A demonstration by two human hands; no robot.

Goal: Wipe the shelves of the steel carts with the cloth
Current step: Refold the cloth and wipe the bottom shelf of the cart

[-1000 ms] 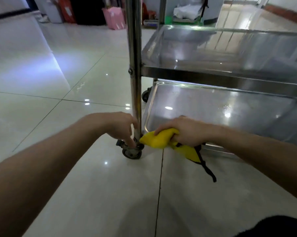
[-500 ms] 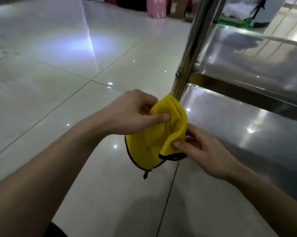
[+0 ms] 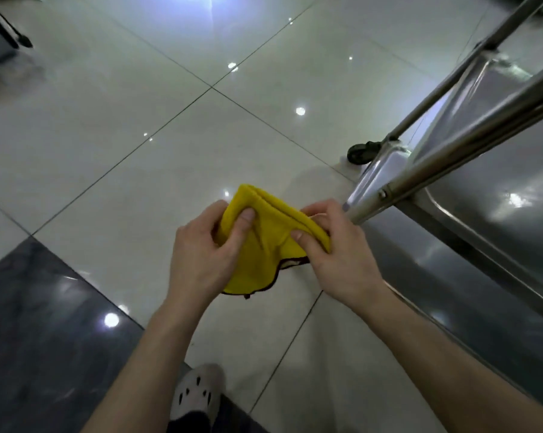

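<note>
Above the tiled floor (image 3: 139,135), beside the steel cart (image 3: 489,220), I hold the yellow cloth (image 3: 265,245) in both hands. My left hand (image 3: 201,254): thumb on top, fingers curled under, pinching its left edge. My right hand (image 3: 336,254): same pinch on the right edge, just beside the cart's post (image 3: 435,164). Cloth hangs clear of the cart; open floor lies to my left.

glossy pale floor tiles (image 3: 132,157) | dark tile band (image 3: 45,345) | perforated clog (image 3: 198,392) bottom centre
</note>
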